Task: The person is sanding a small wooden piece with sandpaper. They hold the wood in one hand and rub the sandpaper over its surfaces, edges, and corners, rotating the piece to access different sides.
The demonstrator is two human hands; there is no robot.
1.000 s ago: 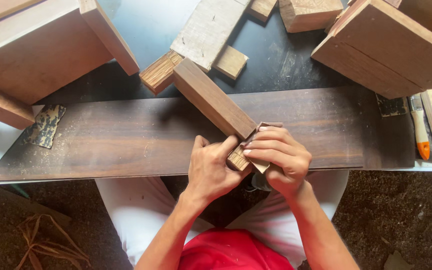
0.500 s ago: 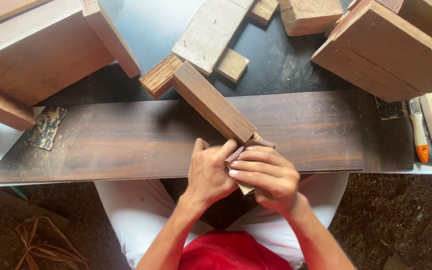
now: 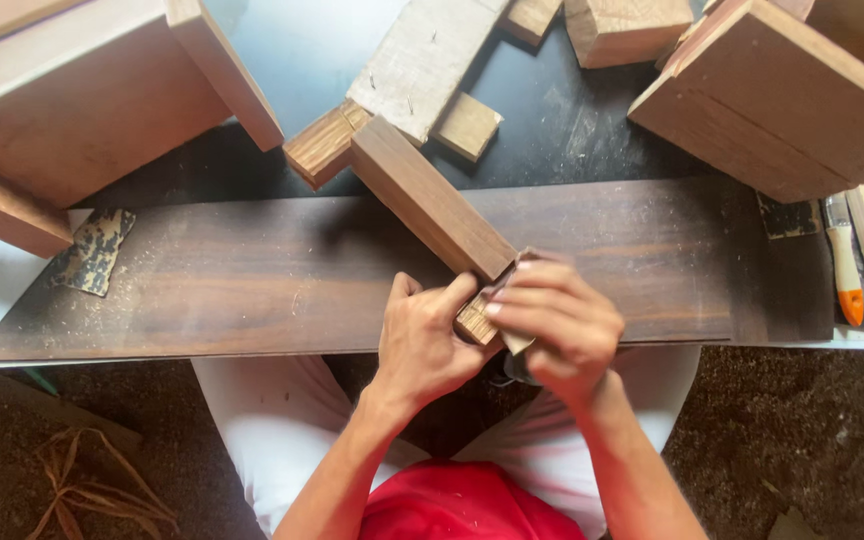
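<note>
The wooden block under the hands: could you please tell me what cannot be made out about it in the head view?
- Near end of the wooden block: covered by the left hand and right hand.
- Brown sheet at the block's end: mostly under the right hand's fingers; its kind is unclear.
- Dark object below the right hand: largely hidden by the palm.
- Far boards: cut off by the top edge.
</note>
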